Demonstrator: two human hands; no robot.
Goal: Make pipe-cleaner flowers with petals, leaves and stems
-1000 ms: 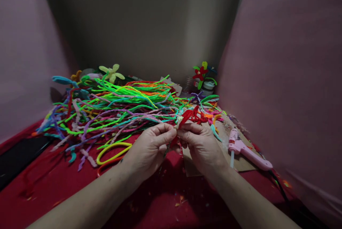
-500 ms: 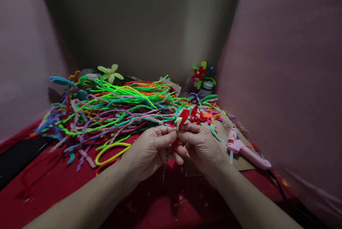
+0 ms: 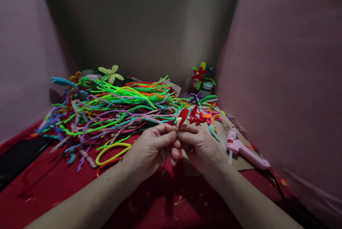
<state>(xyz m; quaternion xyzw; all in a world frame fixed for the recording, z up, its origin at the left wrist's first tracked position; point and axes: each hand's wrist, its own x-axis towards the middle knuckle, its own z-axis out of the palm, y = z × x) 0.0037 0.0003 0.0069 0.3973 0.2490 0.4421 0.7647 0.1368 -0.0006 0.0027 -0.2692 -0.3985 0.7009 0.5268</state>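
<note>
Both my hands meet at the middle of the view, fingers pinched together on one small piece. My left hand (image 3: 149, 147) and my right hand (image 3: 199, 145) grip a red pipe-cleaner flower (image 3: 182, 115) with a pale centre, whose red loop sticks up above my fingertips. A thin dark stem (image 3: 165, 161) hangs down from between my hands. Right behind them lies a big heap of coloured pipe cleaners (image 3: 112, 108) on the red cloth (image 3: 66, 186).
A pink glue gun (image 3: 245, 150) lies on a piece of cardboard (image 3: 240, 161) to the right. Loose red and green petal pieces (image 3: 203, 113) lie behind my right hand. A jar holding finished flowers (image 3: 203, 77) stands at the back. Pink walls close both sides.
The red flower's loop has been pulled in closer to my fingertips and stands more upright. My hands have pressed a little closer together; the stem shifted slightly.
</note>
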